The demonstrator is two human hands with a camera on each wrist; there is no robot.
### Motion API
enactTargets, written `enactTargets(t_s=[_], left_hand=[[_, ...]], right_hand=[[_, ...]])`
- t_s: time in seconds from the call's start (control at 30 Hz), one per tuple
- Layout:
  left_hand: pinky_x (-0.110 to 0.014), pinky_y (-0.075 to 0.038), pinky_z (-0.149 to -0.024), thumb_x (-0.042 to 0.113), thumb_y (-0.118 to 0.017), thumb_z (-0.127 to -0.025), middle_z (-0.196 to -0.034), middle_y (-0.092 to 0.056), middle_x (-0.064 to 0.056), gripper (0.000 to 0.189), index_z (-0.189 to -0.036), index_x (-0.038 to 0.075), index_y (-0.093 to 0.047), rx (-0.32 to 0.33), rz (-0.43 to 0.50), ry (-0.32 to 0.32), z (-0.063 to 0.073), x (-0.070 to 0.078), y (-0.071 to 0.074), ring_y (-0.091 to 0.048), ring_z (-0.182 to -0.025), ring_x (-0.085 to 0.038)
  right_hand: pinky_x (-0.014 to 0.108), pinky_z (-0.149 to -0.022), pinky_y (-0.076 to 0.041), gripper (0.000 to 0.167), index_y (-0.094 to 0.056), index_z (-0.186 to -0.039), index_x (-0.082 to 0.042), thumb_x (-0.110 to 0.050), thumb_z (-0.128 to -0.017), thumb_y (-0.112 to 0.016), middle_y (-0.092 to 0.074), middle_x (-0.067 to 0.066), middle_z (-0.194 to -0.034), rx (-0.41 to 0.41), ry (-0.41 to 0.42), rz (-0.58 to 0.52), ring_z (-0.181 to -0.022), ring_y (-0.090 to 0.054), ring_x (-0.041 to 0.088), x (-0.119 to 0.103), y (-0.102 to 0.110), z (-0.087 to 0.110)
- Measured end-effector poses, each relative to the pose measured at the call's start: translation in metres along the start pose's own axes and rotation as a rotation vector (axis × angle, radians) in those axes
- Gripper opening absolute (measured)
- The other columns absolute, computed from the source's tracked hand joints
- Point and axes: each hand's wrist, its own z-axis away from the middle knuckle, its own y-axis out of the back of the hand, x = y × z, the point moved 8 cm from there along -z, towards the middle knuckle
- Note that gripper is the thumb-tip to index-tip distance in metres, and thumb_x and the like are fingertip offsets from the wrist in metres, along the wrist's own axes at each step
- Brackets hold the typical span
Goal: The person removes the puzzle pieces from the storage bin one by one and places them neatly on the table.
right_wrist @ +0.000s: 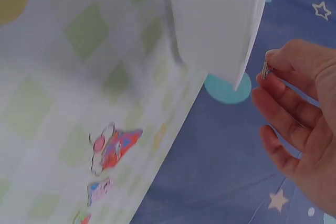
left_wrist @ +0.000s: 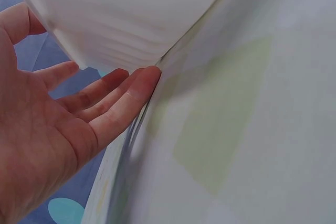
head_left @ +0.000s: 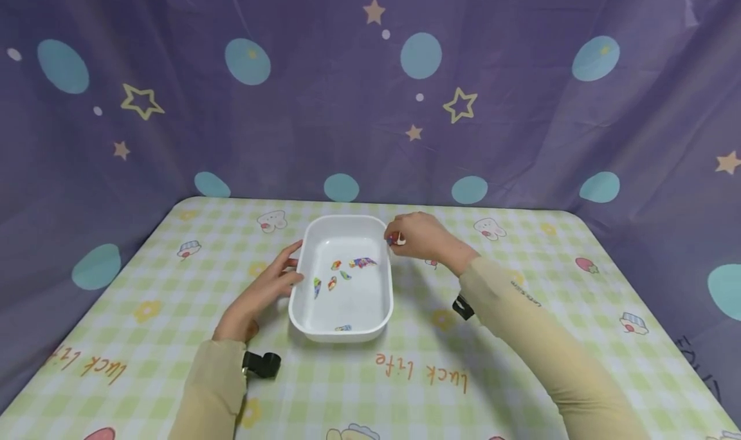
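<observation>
A white rectangular tray (head_left: 298, 311) stands on the table with several small, flat, colourful pieces inside, among them a larger blue-red piece (head_left: 363, 262) and a green-blue piece (head_left: 316, 287). Along the tray's left side lies my left hand (head_left: 269, 289), thumb at the rim and fingers extended beside the outer wall. Just outside the far right rim, my right hand (head_left: 421, 234) pinches a small colourful flat piece (right_wrist: 265, 71) between thumb and fingertips. It appears edge-on in the right wrist view, so its shape is hidden.
A checked cloth with printed pictures covers the table (head_left: 191, 285). On it, right of the tray, lie a red-blue flat piece (right_wrist: 122, 148) and a pale pink-blue piece (right_wrist: 98, 190). A purple patterned curtain (head_left: 324, 125) hangs behind and at both sides.
</observation>
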Motion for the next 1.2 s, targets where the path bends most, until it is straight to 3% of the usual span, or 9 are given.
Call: enactTargets(t_s=[0.2,0.33,0.6,0.9,1.2], left_hand=[[-0.045,-0.040,-0.093,0.027,-0.048,-0.090,-0.136,-0.032,-0.016,0.066,-0.145,0.036,-0.012,0.003,0.001,0.008,0.000,0.001,0.000,-0.047,-0.111,-0.032],[-0.043,-0.042,-0.092,0.028,-0.049,-0.090,-0.135,-0.033,-0.015,0.066,-0.145,0.036,-0.012,0.008,-0.001,0.017,0.000,0.001,-0.001,-0.048,-0.111,-0.031],[-0.039,-0.047,-0.086,0.021,-0.049,-0.090,-0.133,-0.034,-0.020,0.067,-0.146,0.029,-0.013,0.002,0.019,-0.068,-0.003,0.004,0.000,-0.049,-0.110,-0.033],[-0.042,-0.044,-0.090,0.025,-0.049,-0.090,-0.135,-0.033,-0.018,0.067,-0.146,0.033,-0.013,0.004,-0.001,-0.025,-0.002,0.003,0.001,-0.048,-0.110,-0.032],[-0.043,-0.043,-0.091,0.028,-0.049,-0.090,-0.136,-0.032,-0.018,0.067,-0.146,0.033,-0.012,0.001,-0.007,-0.018,0.000,0.004,0.000,-0.046,-0.113,-0.033]], right_hand=[[0.026,-0.069,-0.047,0.013,-0.069,-0.091,-0.011,-0.010,-0.080,-0.062,-0.061,0.000,-0.082,0.037,-0.021,-0.076,-0.074,-0.056,0.011,0.015,0.008,0.011],[0.028,-0.073,-0.048,0.018,-0.068,-0.097,-0.009,-0.010,-0.080,-0.062,-0.064,0.002,-0.086,0.028,-0.074,-0.076,-0.078,-0.059,0.013,0.029,0.009,0.018],[0.031,-0.071,-0.048,0.017,-0.068,-0.095,-0.006,-0.010,-0.079,-0.064,-0.065,0.003,-0.083,0.049,-0.121,-0.048,-0.076,-0.059,0.015,0.056,0.014,0.035],[0.033,-0.070,-0.050,0.018,-0.068,-0.097,-0.009,-0.013,-0.081,-0.063,-0.065,0.004,-0.084,0.037,-0.207,-0.030,-0.077,-0.061,0.016,0.088,0.012,0.054],[0.035,-0.069,-0.050,0.017,-0.069,-0.095,-0.006,-0.010,-0.080,-0.064,-0.067,0.005,-0.080,0.041,-0.226,0.000,-0.074,-0.061,0.018,0.113,0.005,0.067]])
